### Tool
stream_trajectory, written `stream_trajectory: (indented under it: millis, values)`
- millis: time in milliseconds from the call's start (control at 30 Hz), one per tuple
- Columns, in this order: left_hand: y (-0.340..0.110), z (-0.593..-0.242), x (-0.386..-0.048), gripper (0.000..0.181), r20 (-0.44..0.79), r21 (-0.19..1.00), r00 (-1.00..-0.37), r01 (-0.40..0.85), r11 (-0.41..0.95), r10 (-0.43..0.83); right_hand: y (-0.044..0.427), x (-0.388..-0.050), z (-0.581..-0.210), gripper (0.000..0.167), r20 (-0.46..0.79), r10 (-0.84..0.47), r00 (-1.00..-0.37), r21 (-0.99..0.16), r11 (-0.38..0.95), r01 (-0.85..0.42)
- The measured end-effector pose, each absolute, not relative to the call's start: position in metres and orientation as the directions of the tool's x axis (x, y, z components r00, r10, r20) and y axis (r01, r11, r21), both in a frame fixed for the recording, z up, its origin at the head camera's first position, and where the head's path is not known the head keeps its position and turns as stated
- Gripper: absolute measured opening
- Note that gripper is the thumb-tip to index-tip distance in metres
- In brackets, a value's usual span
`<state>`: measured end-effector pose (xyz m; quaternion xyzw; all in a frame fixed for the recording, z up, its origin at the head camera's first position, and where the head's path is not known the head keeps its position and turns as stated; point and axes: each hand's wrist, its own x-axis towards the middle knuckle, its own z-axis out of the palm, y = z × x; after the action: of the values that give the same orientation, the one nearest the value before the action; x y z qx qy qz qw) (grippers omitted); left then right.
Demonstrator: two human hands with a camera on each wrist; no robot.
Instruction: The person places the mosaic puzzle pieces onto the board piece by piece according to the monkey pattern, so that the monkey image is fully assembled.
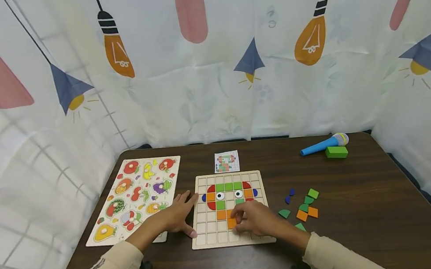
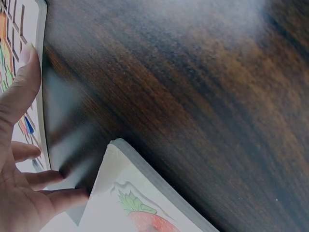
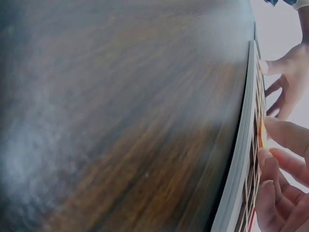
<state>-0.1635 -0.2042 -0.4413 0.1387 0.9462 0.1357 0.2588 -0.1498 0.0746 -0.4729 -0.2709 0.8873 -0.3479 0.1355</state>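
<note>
A wooden grid board [image 1: 207,235] lies in the middle of the table, bearing green, orange, red and blue pieces and two eye tiles in a face-like pattern. My left hand [image 1: 176,214] has its fingers spread, with the thumb resting on the board's left edge. Over the lower middle of the grid, my right hand [image 1: 256,218] has curled fingers and pinches an orange square tile [image 1: 231,223]. That orange tile [image 3: 262,134] shows at the fingertips in the right wrist view. The right hand covers part of the pattern.
Behind the board is a small pattern card [image 1: 226,162]. A fruit puzzle board [image 1: 135,197] lies on the left. Loose green pieces [image 1: 284,213], orange squares [image 1: 302,215] and blue pieces [image 1: 287,199] lie right of the grid. A toy microphone [image 1: 322,145] and green block [image 1: 336,152] are farther back.
</note>
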Motion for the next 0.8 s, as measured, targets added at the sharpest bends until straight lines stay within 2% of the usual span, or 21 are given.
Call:
stream_trajectory:
  millis: [267,800]
  values:
    - [-0.205,-0.444,-0.165,0.114,-0.449,0.332,-0.827,0.198,0.922,0.339,0.078,-0.149,-0.473,0.02,-0.052,-0.581,-0.812,-0.673,0.621,-0.402]
    - [-0.207,-0.446,-0.164,0.114,-0.449,0.345,-0.821,0.203,0.916,0.351,0.088,-0.15,-0.47,0.02,-0.001,-0.604,-0.797,-0.618,0.627,-0.475]
